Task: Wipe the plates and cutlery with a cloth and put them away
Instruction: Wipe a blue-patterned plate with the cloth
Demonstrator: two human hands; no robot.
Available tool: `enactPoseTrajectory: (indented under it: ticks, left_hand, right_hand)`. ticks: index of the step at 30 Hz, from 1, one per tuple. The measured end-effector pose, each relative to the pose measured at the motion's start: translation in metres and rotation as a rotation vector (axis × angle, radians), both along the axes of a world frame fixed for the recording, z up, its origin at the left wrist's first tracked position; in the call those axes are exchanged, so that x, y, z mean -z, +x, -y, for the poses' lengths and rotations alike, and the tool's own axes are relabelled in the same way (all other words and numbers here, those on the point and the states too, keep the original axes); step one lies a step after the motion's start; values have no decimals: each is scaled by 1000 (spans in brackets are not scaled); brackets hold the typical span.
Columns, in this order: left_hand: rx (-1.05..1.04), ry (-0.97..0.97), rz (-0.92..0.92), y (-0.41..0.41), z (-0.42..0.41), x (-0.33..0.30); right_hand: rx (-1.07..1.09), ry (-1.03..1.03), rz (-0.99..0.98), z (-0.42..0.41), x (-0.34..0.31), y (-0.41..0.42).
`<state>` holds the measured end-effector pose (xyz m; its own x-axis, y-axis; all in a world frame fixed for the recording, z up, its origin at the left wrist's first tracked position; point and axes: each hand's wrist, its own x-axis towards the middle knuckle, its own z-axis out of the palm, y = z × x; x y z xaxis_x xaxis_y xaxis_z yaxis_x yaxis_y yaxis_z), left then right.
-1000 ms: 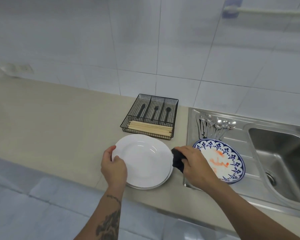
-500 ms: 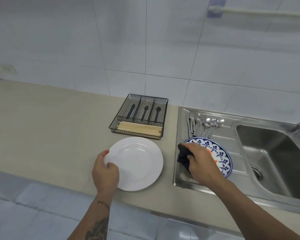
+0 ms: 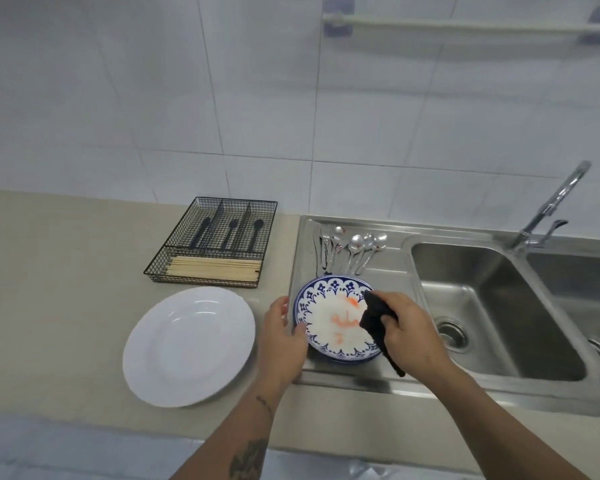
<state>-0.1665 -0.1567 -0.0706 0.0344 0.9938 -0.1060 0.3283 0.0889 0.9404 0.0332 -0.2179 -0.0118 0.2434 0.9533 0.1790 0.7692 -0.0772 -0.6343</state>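
Under white wall tiles (image 3: 257,98), beige counter (image 3: 49,289) beside steel sink (image 3: 499,341).

Setting: a domestic kitchen. Indicators: a beige desk (image 3: 66,271) runs along a white tiled wall (image 3: 222,98). A stainless double-bowl sink (image 3: 492,306) with drainboard is set into it, fitted with a chrome tap (image 3: 551,206). A rail (image 3: 465,27) is mounted on the tiles. A black wire cutlery tray (image 3: 215,237) holds dark utensils and wooden chopsticks (image 3: 213,268). Spoons and forks (image 3: 350,245) lie on the drainboard.
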Motion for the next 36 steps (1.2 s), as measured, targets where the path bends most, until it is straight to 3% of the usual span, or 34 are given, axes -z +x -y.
enactPoseTrajectory:
  ticks: [2,10,15,22,36]
  left_hand:
    - [-53,-16,8,19,-1,7]
    - [-209,-6,-358,55,-1,11]
    - [-337,5,-381,71,-1,11]
    - [-553,-28,-114,84,-3,-4]
    - [-527,-50,180,83,-29,-9]
  right_hand:
    - [-18,-24,-2,3,4,15]
    - [-162,-113,-28,6,18,74]
    - [-218,-147,-58,7,26,93]
    - [-243,-150,-112,2,28,106]
    - [-174,-223,-139,-14,26,100]
